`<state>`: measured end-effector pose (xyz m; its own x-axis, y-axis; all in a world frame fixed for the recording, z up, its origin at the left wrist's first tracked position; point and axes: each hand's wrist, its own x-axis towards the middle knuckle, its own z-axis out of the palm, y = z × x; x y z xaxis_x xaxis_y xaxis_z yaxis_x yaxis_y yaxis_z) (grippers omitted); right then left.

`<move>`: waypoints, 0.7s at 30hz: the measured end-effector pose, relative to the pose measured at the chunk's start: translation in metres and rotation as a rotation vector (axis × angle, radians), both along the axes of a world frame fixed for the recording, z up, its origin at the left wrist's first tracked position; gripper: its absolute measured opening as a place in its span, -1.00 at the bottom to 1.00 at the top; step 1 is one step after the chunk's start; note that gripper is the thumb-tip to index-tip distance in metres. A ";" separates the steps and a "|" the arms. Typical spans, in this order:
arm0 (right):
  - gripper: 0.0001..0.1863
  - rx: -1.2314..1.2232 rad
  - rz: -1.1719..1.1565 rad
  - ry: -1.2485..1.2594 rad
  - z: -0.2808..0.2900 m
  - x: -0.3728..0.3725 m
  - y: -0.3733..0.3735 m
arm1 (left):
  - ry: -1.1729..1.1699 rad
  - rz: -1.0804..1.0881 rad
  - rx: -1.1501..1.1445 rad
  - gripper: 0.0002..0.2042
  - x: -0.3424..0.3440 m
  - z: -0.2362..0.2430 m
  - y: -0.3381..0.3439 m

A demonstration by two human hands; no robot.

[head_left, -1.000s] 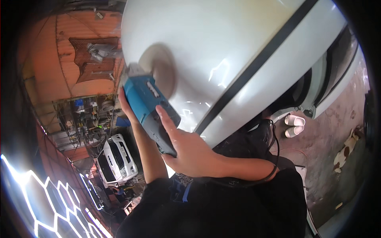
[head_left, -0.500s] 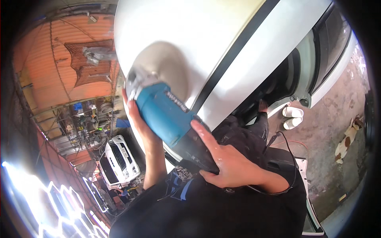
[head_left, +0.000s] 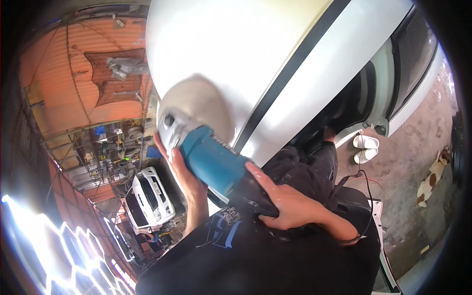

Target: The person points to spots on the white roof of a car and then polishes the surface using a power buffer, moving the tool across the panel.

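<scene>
Both my hands are on a rotary polisher (head_left: 211, 160) with a blue body, a silver gear head and a dark rear handle. Its round beige pad (head_left: 201, 98) lies against the white car roof (head_left: 221, 44) and looks blurred. My left hand (head_left: 184, 174) cups the polisher from the left, just behind the gear head, with its fingers partly hidden beneath. At the rear, my right hand (head_left: 292, 204) is wrapped around the dark handle, its index finger stretched along the body. A black power cord (head_left: 361, 216) hangs by my right forearm.
A black strip (head_left: 290, 73) runs along the roof's edge. To the right are an open car door (head_left: 410, 64), white slippers (head_left: 366, 149) and a brown-and-white dog (head_left: 432, 179) lying on the floor. Another white car (head_left: 149, 199) and cluttered shelves (head_left: 110, 157) stand left.
The polisher and its pad have moved nearer to me across the roof, with both hands still gripping it. The whole view has shifted slightly.
</scene>
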<state>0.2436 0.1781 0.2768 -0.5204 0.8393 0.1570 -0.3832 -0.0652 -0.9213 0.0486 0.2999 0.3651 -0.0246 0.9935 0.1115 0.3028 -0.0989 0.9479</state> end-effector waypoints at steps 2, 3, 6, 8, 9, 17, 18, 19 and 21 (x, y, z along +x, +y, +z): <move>0.17 -0.036 -0.150 -0.031 -0.001 0.006 -0.008 | 0.063 -0.073 0.058 -0.14 0.025 0.005 0.017; 0.17 -0.036 -0.153 -0.038 -0.002 0.005 -0.015 | 0.093 -0.114 0.087 -0.12 0.038 0.009 0.024; 0.25 0.006 -0.342 -0.142 -0.004 0.001 -0.026 | 0.133 -0.267 0.114 -0.07 0.073 0.019 0.037; 0.17 0.037 -0.488 -0.157 0.000 0.000 -0.027 | 0.128 -0.324 0.119 -0.04 0.084 0.023 0.042; 0.14 0.045 -0.534 -0.160 0.001 -0.001 -0.028 | 0.121 -0.343 0.129 -0.02 0.085 0.023 0.042; 0.15 -0.048 -0.150 -0.007 -0.005 -0.017 -0.002 | 0.046 -0.135 0.019 -0.22 0.015 0.008 0.022; 0.15 -0.053 -0.154 -0.010 -0.006 -0.018 0.002 | 0.043 -0.139 0.014 -0.22 0.006 0.004 0.018; 0.16 -0.050 -0.057 -0.016 -0.005 -0.019 0.007 | 0.007 -0.081 -0.005 -0.24 -0.005 0.003 0.011; 0.17 -0.052 0.019 -0.024 -0.006 -0.019 0.016 | -0.033 -0.045 -0.028 -0.26 -0.017 -0.005 0.011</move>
